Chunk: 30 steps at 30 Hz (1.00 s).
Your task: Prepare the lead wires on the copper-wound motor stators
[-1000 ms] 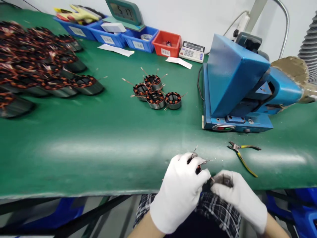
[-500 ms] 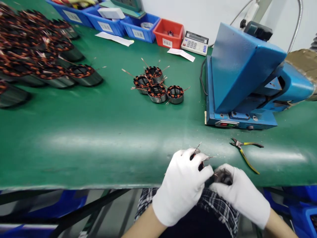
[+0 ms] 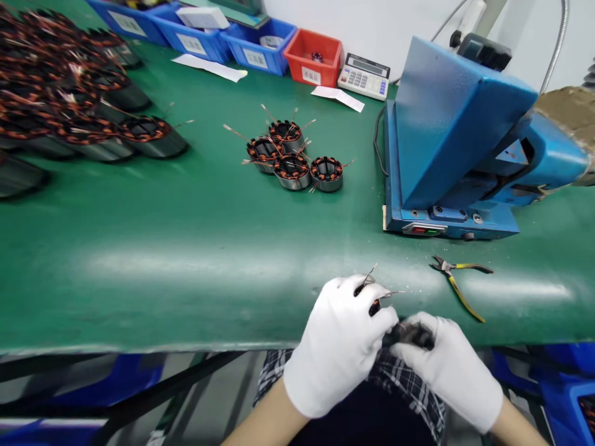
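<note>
Near the front edge of the table, my gloved left hand [image 3: 337, 347] is wrapped round a wire-wound motor stator [image 3: 374, 306]. The glove covers most of it, while thin wire ends stick out past the fingers. Close beside it on the right, my gloved right hand [image 3: 446, 365] has its fingers curled together at a dark, blurred spot. What they grip there I cannot make out. A pair of cutting pliers [image 3: 447, 267] with yellow-and-black handles lies spread on the table, above and right of my right hand.
A small cluster of finished-looking stators [image 3: 292, 170] stands mid-table. Many more stators [image 3: 88, 133] crowd the left. At right stands a blue machine [image 3: 455, 124]. Along the back are blue bins [image 3: 255, 57], a red bin [image 3: 310, 74], a calculator [image 3: 364, 77] and paper slips [image 3: 338, 96].
The whole view has shifted slightly, so the table items sit a little further left and up. Both hands keep nearly the same pose, with slight movement of the right fingers.
</note>
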Tool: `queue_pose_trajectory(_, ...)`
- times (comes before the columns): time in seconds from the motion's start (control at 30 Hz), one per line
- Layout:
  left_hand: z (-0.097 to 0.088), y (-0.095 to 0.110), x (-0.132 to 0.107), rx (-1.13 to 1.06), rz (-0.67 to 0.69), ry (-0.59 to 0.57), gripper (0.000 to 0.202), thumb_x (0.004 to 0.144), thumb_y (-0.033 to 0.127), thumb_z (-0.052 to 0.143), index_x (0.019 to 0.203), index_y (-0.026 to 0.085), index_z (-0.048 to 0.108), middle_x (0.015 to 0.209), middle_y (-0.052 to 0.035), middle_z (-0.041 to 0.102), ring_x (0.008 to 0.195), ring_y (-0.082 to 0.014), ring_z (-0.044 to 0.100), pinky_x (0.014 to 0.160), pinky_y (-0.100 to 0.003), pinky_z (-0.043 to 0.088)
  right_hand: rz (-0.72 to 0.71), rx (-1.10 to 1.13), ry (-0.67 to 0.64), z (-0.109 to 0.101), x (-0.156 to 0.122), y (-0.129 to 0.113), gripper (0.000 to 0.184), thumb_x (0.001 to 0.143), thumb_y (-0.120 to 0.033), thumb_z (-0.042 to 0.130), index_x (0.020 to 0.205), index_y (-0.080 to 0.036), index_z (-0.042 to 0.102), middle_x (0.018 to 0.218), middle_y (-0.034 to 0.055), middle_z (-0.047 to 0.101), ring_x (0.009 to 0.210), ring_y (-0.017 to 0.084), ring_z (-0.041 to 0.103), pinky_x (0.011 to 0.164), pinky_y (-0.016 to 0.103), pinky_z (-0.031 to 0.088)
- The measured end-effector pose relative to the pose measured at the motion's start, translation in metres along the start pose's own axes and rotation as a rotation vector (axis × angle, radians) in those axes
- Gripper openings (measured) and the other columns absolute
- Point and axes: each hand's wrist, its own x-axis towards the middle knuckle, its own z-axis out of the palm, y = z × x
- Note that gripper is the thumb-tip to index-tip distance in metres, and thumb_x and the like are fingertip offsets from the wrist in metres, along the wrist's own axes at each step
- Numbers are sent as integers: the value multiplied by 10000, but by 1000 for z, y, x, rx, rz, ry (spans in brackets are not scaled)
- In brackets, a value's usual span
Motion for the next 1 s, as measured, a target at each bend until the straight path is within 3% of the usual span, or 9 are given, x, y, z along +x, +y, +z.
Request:
queue_pose_trajectory(0.07,1,0,0,1,-2,2,238,653,76,535,812,241,601,1023,-18,649,986,-272,535,752,-430,439,-210,-210,255,3,-3,4,123,771,-288,623,813,-190,685,784,74,706,731,231,625,720,363,461)
queue_pose_trajectory(0.13,1,0,0,6,-2,11,240,652,73,537,812,239,603,1022,-18,651,990,-268,533,759,-426,440,-223,-70,327,10,-5,6,150,793,-316,602,799,-193,688,773,78,695,748,234,619,755,374,458)
queue_pose_trajectory(0.27,2,1,-1,26,2,11,255,640,80,549,829,238,612,1040,-22,653,995,-274,528,757,-429,437,93,475,17,21,-1,5,358,834,-448,539,585,-192,562,467,-18,510,434,148,512,467,270,438)
queue_pose_trajectory(0.37,2,0,-1,6,5,18,252,663,95,558,856,247,617,1061,-17,647,1005,-274,519,771,-434,431,158,605,-131,15,0,6,417,833,-517,481,579,-190,534,422,-31,480,336,126,448,359,249,378)
queue_pose_trajectory(0.47,3,-1,-1,-42,-7,14,229,704,98,543,850,255,622,1055,-7,646,996,-256,521,776,-426,427,171,539,-183,2,-4,6,351,805,-432,574,571,-170,561,449,-12,540,381,127,496,395,241,396)
queue_pose_trajectory(0.57,3,-1,0,-71,-21,16,220,710,90,531,835,246,624,1040,-13,649,987,-254,523,774,-422,424,50,176,19,-3,-6,6,108,772,-279,659,742,-176,651,671,21,682,613,169,619,590,265,477)
queue_pose_trajectory(0.8,-2,6,-2,-13,-39,-3,167,695,131,601,824,235,620,1041,-14,646,1011,-257,520,802,-423,439,-592,-245,503,23,-2,17,76,842,-169,606,865,-223,653,795,49,731,724,198,673,718,321,521)
queue_pose_trajectory(0.87,-2,7,-3,-10,-54,-8,144,716,144,603,829,231,618,1054,-21,642,1029,-261,521,800,-421,440,-552,-300,586,22,-7,16,53,840,-188,610,821,-211,653,759,59,724,682,204,666,693,325,517)
queue_pose_trajectory(1.0,-2,7,-3,-44,-63,-3,109,759,143,583,806,236,615,1049,-24,640,1020,-249,537,794,-414,444,-80,-409,984,-17,-6,24,258,831,-419,600,829,-166,649,737,113,702,664,268,662,662,374,510)
